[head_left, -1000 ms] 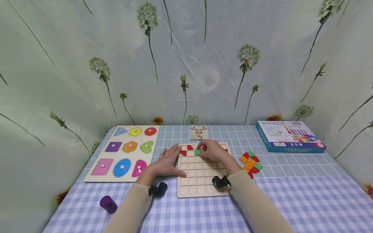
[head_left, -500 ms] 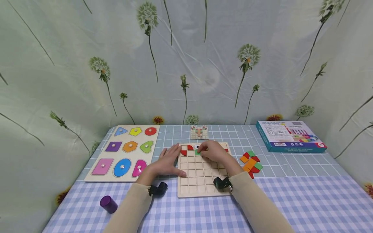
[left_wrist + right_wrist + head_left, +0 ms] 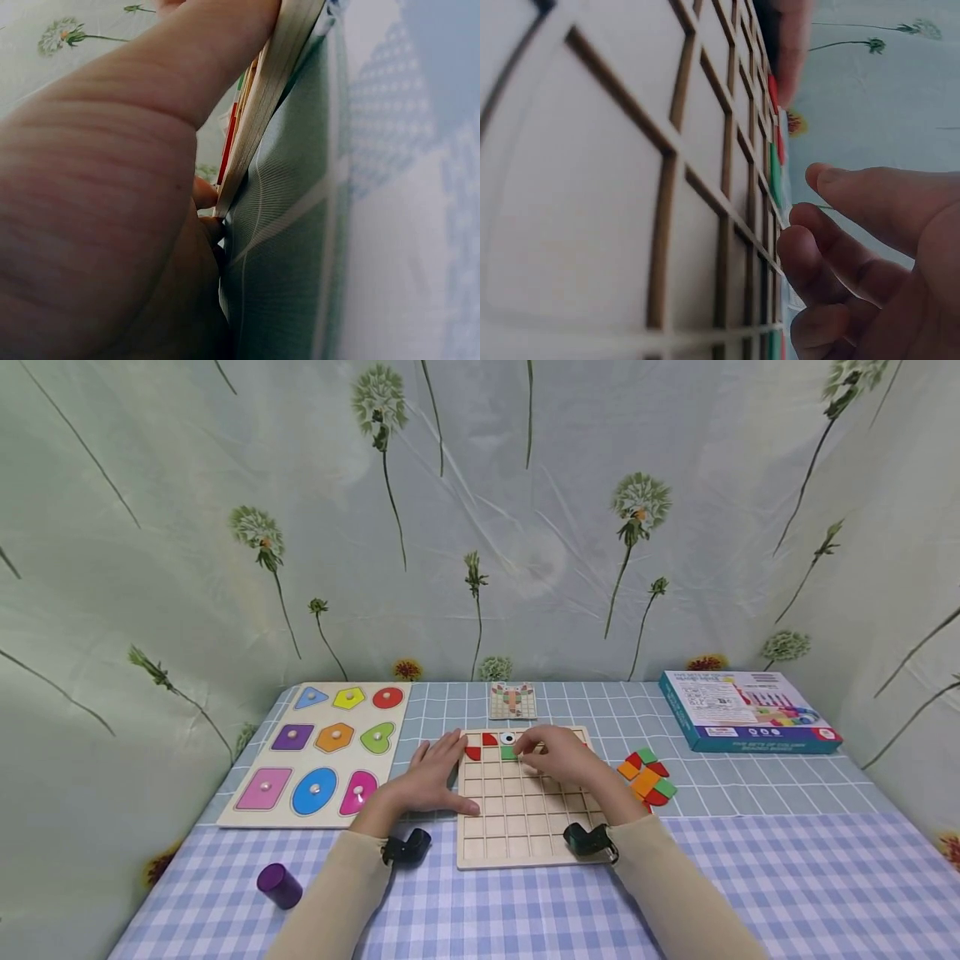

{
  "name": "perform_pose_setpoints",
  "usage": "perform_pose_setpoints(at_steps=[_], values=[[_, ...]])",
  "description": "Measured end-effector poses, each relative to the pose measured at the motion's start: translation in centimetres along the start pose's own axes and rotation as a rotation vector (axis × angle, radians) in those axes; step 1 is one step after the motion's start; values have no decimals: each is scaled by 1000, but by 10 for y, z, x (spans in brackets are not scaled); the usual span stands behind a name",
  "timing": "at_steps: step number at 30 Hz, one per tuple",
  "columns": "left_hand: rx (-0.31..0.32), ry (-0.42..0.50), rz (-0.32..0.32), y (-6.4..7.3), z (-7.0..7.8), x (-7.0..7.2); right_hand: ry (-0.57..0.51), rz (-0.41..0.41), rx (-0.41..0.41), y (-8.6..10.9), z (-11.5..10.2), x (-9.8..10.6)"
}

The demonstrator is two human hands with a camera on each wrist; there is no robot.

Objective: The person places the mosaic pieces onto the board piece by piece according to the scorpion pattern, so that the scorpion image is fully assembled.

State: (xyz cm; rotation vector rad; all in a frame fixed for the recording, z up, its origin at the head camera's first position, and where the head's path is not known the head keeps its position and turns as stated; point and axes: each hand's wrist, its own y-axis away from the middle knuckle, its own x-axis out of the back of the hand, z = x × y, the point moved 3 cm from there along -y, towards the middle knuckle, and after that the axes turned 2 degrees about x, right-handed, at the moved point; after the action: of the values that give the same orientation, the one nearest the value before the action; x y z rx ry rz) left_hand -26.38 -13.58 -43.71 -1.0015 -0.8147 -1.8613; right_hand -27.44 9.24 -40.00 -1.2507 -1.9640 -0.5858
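1. Nearest, bottom left on the blue checked tablecloth (image 3: 787,893): small purple cylinder (image 3: 279,886), upright, well apart from both hands.
2. Beige sleeves entering from below; dark wrist cameras at each cuff.
3. Wooden grid board (image 3: 517,839) centred on the cloth, most cells bare in its near rows.
4. Left hand (image 3: 427,777) laid flat at the board's left edge, fingers straight and spread, thumb along the board's side; holding nothing. In the left wrist view, thumb pressed against the board's edge (image 3: 274,97).
5. Right hand (image 3: 558,756) over the board's far rows, fingers loosely curled, fingertips just beside the green tile (image 3: 508,752). Nothing visibly pinched; in the right wrist view, fingers (image 3: 840,247) bent close above the grid, contact not clear.
6. Green tile seated in the second row from the far edge, directly below a white eye tile (image 3: 507,738).
7. Far row, left of the eye tile: two red pieces (image 3: 481,746), one at the corner, one beside it.
8. Right of the board: loose pile of orange, red and green tiles (image 3: 647,779), near the right forearm.
9. Left of the board: shape puzzle board (image 3: 322,752) with nine knobbed coloured shapes.
10. Beyond the grid board: small pattern card (image 3: 512,702).
11. Far right: blue box (image 3: 746,710), lying flat.
12. Backdrop: pale dandelion-print cloth (image 3: 480,527).
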Motion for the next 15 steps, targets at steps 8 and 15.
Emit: perform_pose_setpoints(at_steps=[8,15], values=[[-6,-3,0,-1,-1,-1,12,20,21,13,9,14],[-4,-3,2,0,-1,-1,28,37,-9,22,18,27]])
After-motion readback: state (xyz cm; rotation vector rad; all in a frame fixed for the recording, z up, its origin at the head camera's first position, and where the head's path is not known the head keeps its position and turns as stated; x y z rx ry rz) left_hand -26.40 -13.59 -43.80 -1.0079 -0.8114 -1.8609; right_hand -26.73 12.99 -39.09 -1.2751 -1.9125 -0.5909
